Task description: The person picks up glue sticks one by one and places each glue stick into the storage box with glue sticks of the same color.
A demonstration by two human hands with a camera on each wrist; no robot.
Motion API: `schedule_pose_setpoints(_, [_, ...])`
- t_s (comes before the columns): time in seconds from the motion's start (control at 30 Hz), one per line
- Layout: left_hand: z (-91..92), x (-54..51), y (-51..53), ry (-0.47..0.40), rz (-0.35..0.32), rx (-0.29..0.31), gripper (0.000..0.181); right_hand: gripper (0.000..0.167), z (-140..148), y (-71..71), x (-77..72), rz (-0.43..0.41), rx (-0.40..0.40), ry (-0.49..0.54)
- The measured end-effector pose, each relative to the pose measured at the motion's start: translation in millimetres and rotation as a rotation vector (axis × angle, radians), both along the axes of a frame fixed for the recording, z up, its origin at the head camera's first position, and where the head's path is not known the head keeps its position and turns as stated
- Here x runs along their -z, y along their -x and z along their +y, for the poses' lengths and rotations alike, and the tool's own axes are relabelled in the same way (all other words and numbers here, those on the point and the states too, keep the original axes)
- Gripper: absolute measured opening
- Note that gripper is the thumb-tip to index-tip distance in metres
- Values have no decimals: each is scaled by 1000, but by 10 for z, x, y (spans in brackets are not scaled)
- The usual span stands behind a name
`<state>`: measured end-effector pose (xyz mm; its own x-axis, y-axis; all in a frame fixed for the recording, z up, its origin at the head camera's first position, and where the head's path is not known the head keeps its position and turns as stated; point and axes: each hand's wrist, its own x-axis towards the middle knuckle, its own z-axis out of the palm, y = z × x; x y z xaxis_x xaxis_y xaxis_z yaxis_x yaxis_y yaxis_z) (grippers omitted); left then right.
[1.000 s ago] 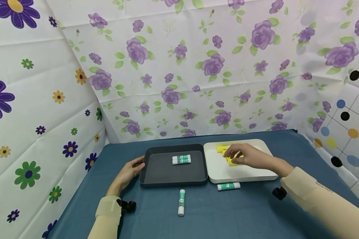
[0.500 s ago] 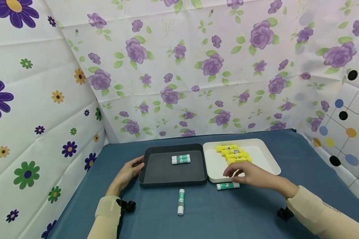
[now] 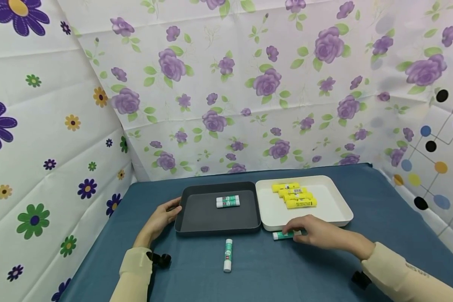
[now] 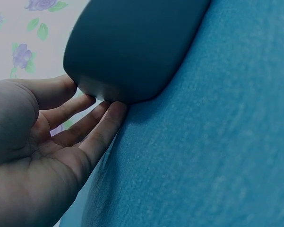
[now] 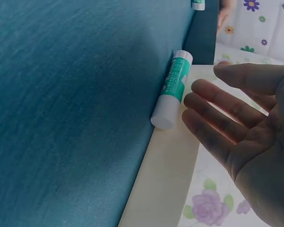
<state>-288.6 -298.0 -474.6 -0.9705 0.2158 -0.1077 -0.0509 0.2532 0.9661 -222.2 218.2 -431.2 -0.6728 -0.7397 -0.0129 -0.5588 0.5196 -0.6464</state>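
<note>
In the head view my left hand (image 3: 161,219) is at the left side of a dark grey tray (image 3: 185,214). Its fairly straight fingers touch the tray's outer wall (image 4: 127,52) in the left wrist view. Two green-and-white glue sticks (image 3: 228,201) lie side by side in that tray. My right hand (image 3: 317,233) hovers over another green-and-white glue stick (image 3: 281,236), which lies on the cloth along the white tray's front edge. The right wrist view shows this glue stick (image 5: 176,85) apart from the loosely bent fingers (image 5: 212,130), with nothing in the hand.
The white tray (image 3: 336,209) stands against the dark tray's right side and contains several yellow glue sticks (image 3: 301,203). One more green-and-white glue stick (image 3: 228,255) lies on the blue cloth (image 3: 196,272) in front. Flowered sheets (image 3: 196,138) rise behind and to the left.
My right hand has moved from the yellow glue sticks in the white tray toward me, to the green-and-white glue stick before it. The yellow sticks are now uncovered. My left hand has stayed put.
</note>
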Motion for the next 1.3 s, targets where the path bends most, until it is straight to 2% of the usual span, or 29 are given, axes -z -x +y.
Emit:
schedule_pose_setpoints(0.2, [2,-2,-14,3,-1,-1,58,32,-25,-13,54,47,6,-52])
schedule_pose_setpoints(0.5, [-1,-6,-2,3,-7,-12,58,35,-59,-61,116,133,-6,-43])
schedule_pose_setpoints(0.9, [-5,20,13,19,-13,-22,57,35,-91,-80,158,170,-9,-49])
schedule_pose_setpoints(1.07, [-2,16,18,17,-16,-28,57,36,-100,-75,180,147,12,-67])
schedule_pose_setpoints(1.3, [-7,15,12,7,-16,-27,56,35,-121,-81,190,140,26,-137])
